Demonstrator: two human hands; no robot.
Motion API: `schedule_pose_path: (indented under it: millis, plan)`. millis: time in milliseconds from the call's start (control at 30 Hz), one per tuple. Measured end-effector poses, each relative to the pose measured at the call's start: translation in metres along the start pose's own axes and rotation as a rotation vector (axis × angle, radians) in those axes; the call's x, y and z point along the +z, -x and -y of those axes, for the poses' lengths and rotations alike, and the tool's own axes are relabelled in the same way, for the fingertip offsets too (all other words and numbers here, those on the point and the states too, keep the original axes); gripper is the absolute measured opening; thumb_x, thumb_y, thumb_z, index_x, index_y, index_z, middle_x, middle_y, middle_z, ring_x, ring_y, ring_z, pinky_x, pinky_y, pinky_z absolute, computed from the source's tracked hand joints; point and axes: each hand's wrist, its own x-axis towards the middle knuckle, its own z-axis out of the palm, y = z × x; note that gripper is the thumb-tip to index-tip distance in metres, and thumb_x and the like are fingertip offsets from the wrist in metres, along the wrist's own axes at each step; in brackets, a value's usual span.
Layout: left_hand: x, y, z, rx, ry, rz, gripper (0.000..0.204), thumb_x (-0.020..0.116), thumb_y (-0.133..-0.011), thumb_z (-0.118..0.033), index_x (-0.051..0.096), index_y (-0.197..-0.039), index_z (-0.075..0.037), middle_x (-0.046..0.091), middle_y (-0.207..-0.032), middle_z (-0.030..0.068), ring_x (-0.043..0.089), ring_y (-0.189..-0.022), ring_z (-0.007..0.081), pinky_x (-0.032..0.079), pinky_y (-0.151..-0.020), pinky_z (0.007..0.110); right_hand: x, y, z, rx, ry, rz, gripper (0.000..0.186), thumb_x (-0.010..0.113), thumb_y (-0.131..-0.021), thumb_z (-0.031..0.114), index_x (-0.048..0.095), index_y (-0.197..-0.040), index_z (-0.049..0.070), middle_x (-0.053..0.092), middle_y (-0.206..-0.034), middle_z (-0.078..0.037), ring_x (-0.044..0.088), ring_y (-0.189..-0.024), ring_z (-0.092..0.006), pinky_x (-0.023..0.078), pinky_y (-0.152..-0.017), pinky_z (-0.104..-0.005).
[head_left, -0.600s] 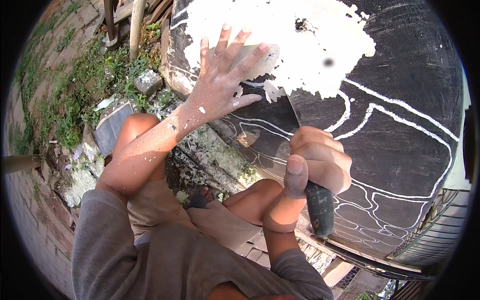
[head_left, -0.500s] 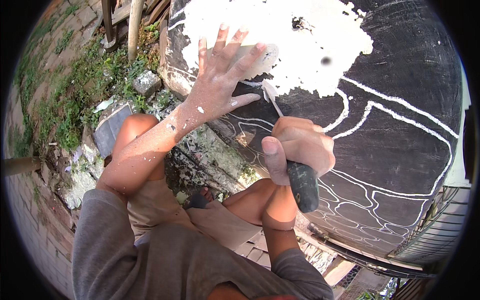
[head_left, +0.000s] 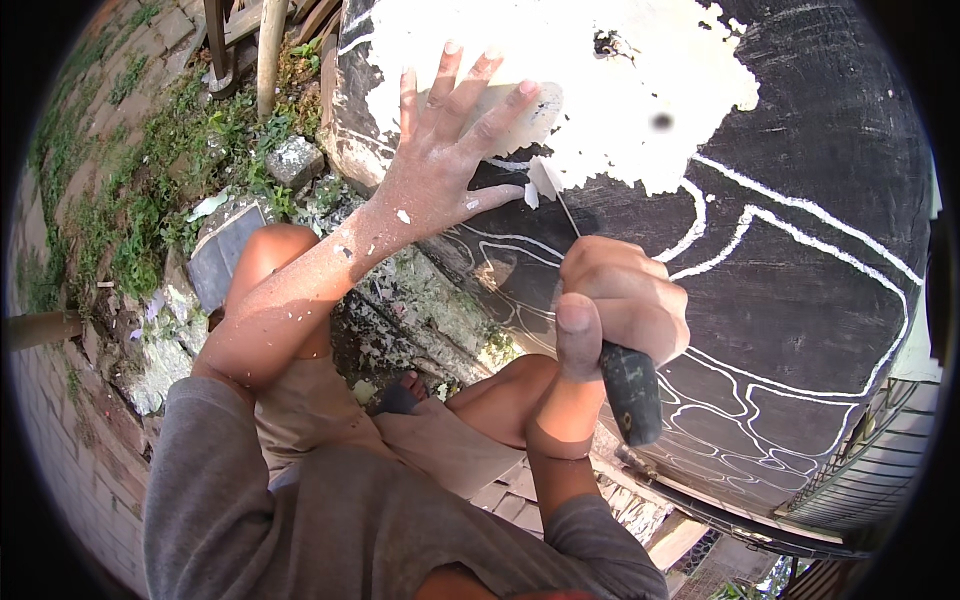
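Black wall (head_left: 820, 130): I have the left hand (head_left: 443, 155) spread wide near its left edge, right hand (head_left: 628, 300) clenched around a dark-handled tool (head_left: 632, 400).

Paved ground (head_left: 75, 470) — weeds (head_left: 145, 245), grey stone (head_left: 295, 163), grey slab (head_left: 222, 264); black wall (head_left: 815, 140) — white lines (head_left: 698, 213), ragged white patch (head_left: 620, 120).

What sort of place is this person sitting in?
Somewhere outdoors, probably a yard or a spot beside a path: green weeds grow on the ground, brick-like paving runs along the left, and strong sunlight falls across a black-painted surface with white lines.
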Motion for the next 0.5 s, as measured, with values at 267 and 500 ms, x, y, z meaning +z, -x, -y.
schedule_pose_path:
  millis: [267,500]
  plan:
    - [0.001,0.004,0.002,0.005,-0.003,-0.02,0.105,0.084,-0.062,-0.041,0.028,-0.151,-0.033,0.02,-0.157,0.011,0.006,-0.147,0.0376,0.006,-0.11,0.07,0.004,-0.004,0.005,-0.035,0.032,0.088,0.029,0.065,-0.083,0.001,0.045,-0.062,0.001,0.043,-0.047,-0.003,0.038,-0.037,-0.013,0.033,-0.036,-0.0267]
    - [0.002,0.002,-0.004,-0.007,0.023,-0.003,0.103,0.084,-0.064,-0.041,0.029,-0.15,-0.033,0.019,-0.158,0.0111,0.006,-0.147,0.037,0.004,-0.112,0.067,-0.002,-0.007,0.008,-0.041,0.039,0.059,0.031,0.064,-0.084,0.002,0.043,-0.061,0.001,0.043,-0.047,-0.002,0.038,-0.037,-0.0128,0.031,-0.035,-0.0271]
